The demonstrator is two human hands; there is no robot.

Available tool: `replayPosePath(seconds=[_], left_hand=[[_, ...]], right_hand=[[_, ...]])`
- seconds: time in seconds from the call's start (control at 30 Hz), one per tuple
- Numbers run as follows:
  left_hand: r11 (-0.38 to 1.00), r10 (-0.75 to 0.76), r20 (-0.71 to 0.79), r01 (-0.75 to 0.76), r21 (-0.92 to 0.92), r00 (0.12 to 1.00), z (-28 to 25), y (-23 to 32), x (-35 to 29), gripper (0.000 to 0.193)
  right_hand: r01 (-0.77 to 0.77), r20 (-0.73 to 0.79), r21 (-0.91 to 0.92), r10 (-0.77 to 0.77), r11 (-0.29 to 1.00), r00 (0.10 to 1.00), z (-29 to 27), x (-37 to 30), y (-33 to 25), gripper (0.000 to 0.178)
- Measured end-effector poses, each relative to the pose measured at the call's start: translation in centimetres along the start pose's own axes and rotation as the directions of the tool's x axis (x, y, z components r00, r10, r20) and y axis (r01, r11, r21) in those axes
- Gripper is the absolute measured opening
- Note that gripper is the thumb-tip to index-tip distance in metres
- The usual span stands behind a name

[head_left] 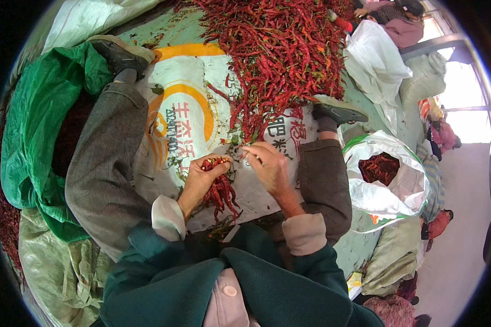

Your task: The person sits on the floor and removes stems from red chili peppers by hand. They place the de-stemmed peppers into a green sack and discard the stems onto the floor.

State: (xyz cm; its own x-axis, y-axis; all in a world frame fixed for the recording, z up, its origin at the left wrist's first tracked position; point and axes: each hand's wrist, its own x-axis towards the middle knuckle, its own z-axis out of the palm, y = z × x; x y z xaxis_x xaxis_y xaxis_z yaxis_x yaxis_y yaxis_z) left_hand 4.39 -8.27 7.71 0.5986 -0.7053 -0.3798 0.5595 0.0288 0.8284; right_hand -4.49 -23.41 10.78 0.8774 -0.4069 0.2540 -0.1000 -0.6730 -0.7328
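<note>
My left hand [206, 177] is closed around a bunch of dried red chillies [221, 196]. Their stem ends show at the top of the fist, and the pods hang down below it. Just to the right, my right hand [268, 166] is raised with its fingers curled and the thumb and forefinger pinched together. Whatever is between those fingertips is too small to make out. Both hands are over a printed white woven sack [163, 180] spread flat between my legs. A large heap of red chillies [283, 49] covers its far right part, with loose pods and green bits trailing toward my hands.
To my right stands an open white sack [414, 191] with dark red chillies inside. A green sack [30, 141] lies open at my left. Beyond my right foot is a white bag [373, 60]. Other people sit along the right side, one person [401, 22] by the heap.
</note>
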Motion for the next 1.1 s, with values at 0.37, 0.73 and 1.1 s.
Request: replayPosePath(seconds=[0.37,0.73,1.1], left_hand=[[0.987,-0.015,0.265,-0.027,0.155,0.964,-0.2,-1.6,-1.3,0.013],[0.577,0.445,0.419,-0.611,0.542,0.792,0.7,-2.5,-1.7,0.015],[0.484,0.437,0.563,-0.711,0.51,0.701,0.7,-1.3,-2.1,0.013]], right_hand=[[-0.112,-0.001,0.092,0.112,0.989,0.994,1.1,-3.0,-2.7,0.012],[-0.573,0.32,0.545,0.48,0.612,0.817,0.5,-5.3,-1.0,0.011],[-0.6,0.36,0.758,0.602,0.256,0.713,1.0,-7.3,-1.1,0.018]])
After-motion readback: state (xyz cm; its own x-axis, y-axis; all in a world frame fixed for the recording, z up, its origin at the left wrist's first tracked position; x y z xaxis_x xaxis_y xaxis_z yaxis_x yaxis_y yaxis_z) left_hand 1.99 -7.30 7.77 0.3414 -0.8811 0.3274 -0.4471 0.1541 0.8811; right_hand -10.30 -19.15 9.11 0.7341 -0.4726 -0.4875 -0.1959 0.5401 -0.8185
